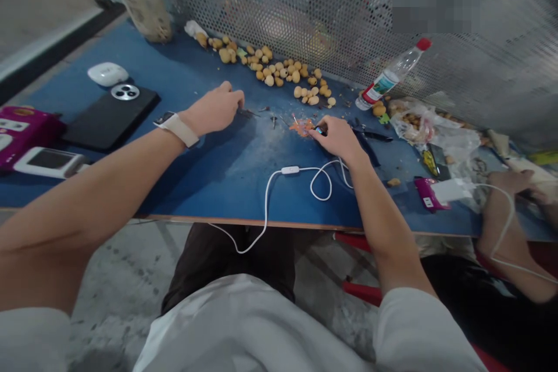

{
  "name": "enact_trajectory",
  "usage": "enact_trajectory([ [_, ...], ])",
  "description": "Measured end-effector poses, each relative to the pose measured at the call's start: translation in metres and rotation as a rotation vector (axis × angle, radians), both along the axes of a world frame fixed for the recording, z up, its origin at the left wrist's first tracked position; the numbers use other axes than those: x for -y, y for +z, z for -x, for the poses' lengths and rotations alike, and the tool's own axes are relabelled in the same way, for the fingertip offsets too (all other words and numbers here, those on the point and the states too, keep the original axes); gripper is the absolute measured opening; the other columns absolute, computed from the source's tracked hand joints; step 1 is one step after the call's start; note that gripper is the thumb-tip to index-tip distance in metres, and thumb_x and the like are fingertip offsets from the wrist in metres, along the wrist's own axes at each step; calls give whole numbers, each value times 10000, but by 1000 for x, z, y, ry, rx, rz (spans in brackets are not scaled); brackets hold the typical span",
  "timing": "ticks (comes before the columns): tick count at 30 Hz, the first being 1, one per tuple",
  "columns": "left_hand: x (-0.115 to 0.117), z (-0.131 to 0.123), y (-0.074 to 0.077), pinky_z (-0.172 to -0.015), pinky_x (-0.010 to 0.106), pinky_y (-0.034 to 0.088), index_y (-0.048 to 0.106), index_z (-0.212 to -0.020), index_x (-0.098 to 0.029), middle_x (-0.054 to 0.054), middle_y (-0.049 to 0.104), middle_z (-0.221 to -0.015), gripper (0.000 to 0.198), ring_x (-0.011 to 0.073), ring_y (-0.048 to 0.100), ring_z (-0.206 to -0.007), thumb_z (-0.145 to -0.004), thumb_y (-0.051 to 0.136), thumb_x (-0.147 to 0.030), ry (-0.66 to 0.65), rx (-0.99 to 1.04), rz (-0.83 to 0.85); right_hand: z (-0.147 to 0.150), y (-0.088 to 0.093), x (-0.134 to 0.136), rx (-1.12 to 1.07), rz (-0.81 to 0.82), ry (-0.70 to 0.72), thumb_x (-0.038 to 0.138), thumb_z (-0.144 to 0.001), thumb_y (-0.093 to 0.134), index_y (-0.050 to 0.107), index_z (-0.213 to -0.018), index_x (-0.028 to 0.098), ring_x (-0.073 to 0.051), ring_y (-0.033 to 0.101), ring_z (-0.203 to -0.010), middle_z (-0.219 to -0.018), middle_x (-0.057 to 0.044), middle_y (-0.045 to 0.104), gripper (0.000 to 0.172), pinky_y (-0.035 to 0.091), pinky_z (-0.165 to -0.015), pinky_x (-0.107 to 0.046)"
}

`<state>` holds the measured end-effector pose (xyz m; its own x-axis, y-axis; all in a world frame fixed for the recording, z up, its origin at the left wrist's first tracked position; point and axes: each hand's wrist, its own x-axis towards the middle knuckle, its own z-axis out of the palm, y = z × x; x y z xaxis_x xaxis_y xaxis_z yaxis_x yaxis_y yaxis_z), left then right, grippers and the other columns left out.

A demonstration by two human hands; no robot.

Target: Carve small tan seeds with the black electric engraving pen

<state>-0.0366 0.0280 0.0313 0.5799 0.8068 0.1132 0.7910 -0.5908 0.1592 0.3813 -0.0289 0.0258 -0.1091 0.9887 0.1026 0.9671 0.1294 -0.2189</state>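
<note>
My left hand (215,109) rests on the blue table (218,174), fingers curled at a small dark metal piece (248,111); a watch with a pale strap sits on its wrist. My right hand (337,136) is closed on a small dark tool whose tip shows at the fingers (321,129), beside a small orange part (301,126). A white cable with an inline switch (290,170) loops below the right wrist and runs off the table's front edge.
Several tan round pieces (279,70) lie along the perforated metal screen (305,6). A black phone (111,116), white earbud case (107,74), magenta box (21,128) and white device (47,161) sit left. A plastic bottle (390,75) and bags (431,128) lie right, near another person's arm (510,209).
</note>
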Motion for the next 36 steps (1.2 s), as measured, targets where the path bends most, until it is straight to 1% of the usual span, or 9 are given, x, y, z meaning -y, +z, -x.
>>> enact_trajectory([
  [4, 7, -5, 7, -1001, 473, 634, 752, -1603, -130, 247, 730, -1495, 436, 347, 815, -1083, -1305, 438, -180, 120, -95, 27, -2, 2, -2, -66, -58, 80, 511, -1140, 863, 751, -1138, 279, -399, 800, -1093, -1243, -178, 874, 258, 669, -1079, -597],
  [8, 14, -6, 13, -1012, 478, 632, 717, -1615, -161, 212, 760, -1458, 379, 327, 824, -1052, -1350, 457, -238, 25, -202, 34, 5, 4, 1, -188, -118, 217, 529, -1159, 856, 792, -1236, 272, -371, 789, -1091, -1276, -159, 849, 276, 651, -1060, -555],
  [13, 6, -3, 5, -1003, 476, 622, 745, -1572, -168, 217, 799, -1410, 344, 370, 853, -1088, -1327, 506, -208, -7, -176, 23, 16, 5, 6, -254, -121, 355, 563, -1180, 828, 791, -1277, 283, -338, 744, -1033, -1251, -124, 801, 299, 623, -1019, -530],
  [16, 4, -5, 1, -969, 465, 616, 767, -1536, -213, 204, 816, -1361, 342, 365, 852, -1039, -1300, 522, -172, -45, -112, 24, 23, 3, 8, -280, -74, 458, 553, -1172, 813, 811, -1299, 282, -336, 723, -1055, -1260, -117, 791, 298, 616, -1045, -535],
  [19, 9, -8, 2, -980, 451, 627, 740, -1565, -210, 212, 823, -1392, 329, 382, 864, -1117, -1332, 509, -229, -97, -88, 10, 29, -2, 8, -292, 12, 534, 607, -1176, 783, 827, -1325, 281, -347, 719, -1098, -1301, -124, 782, 361, 619, -1060, -541],
  [22, 17, -13, 6, -1006, 463, 641, 706, -1596, -175, 251, 818, -1452, 356, 418, 873, -1214, -1358, 468, -292, -80, -145, -12, 31, -5, 6, -294, 37, 539, 666, -1175, 777, 828, -1327, 286, -349, 718, -1101, -1334, -128, 777, 413, 618, -1051, -541],
  [27, 24, -18, 12, -978, 484, 642, 670, -1594, -102, 310, 811, -1462, 424, 455, 876, -1243, -1344, 352, -231, -44, -263, -29, 30, -4, 5, -291, 37, 540, 659, -1161, 785, 849, -1327, 276, -357, 729, -1122, -1343, -135, 791, 422, 618, -1106, -562],
  [30, 25, -20, 11, -972, 466, 639, 685, -1569, -108, 291, 822, -1435, 421, 437, 877, -1220, -1361, 354, -266, -75, -258, -36, 31, -3, 6, -274, 46, 532, 666, -1156, 766, 861, -1334, 259, -387, 755, -1206, -1401, -160, 802, 454, 617, -1147, -581],
  [36, 32, -31, 5, -893, 419, 622, 723, -1514, -163, 230, 834, -1365, 324, 362, 850, -1023, -1361, 477, -308, -182, -96, -18, 35, 0, 10, -246, 64, 518, 672, -1170, 751, 865, -1372, 292, -406, 783, -1274, -1456, -157, 812, 445, 630, -1171, -591],
])
